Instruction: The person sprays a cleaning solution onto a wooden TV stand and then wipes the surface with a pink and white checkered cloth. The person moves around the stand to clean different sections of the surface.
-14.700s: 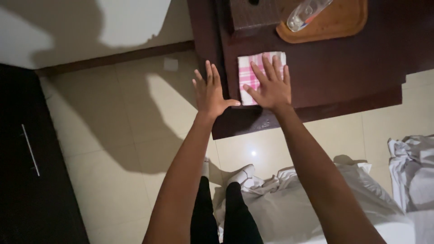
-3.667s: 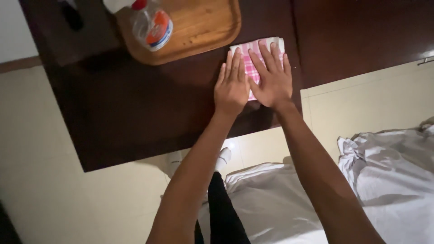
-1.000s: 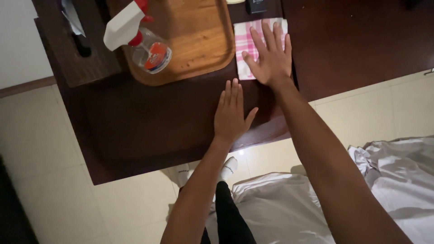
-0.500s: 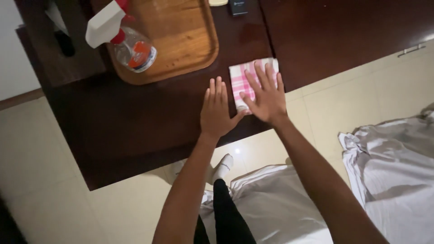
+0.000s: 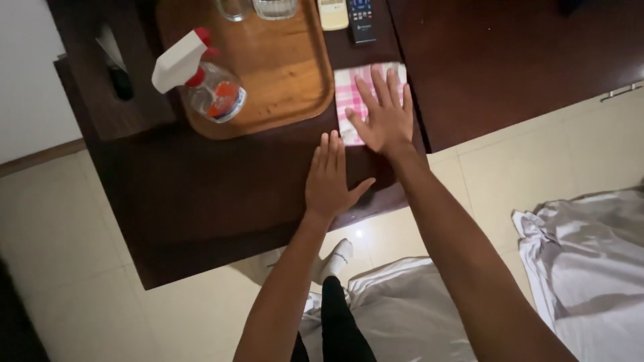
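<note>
Head view shows us pressing our right hand (image 5: 384,117) flat on the pink checked cloth (image 5: 355,94), which lies folded on the dark desk (image 5: 201,194) just beside the wooden tray (image 5: 295,87). We judge the wiping to be in hand: the cloth sits near the far part of the desk, and we cannot tell from the surface which parts are already wiped. Our right fingers (image 5: 376,84) are spread wide and released, lying on the cloth without gripping it, the arm stretched forward. Our left hand (image 5: 329,181) rests palm down on the bare desk nearer the front edge, fingers straight and together, thumb out, grasping nothing. A spray bottle (image 5: 201,87) lies on the tray, with two glasses (image 5: 258,8) at its far rim and two remote controls (image 5: 349,17) beyond the cloth.
</note>
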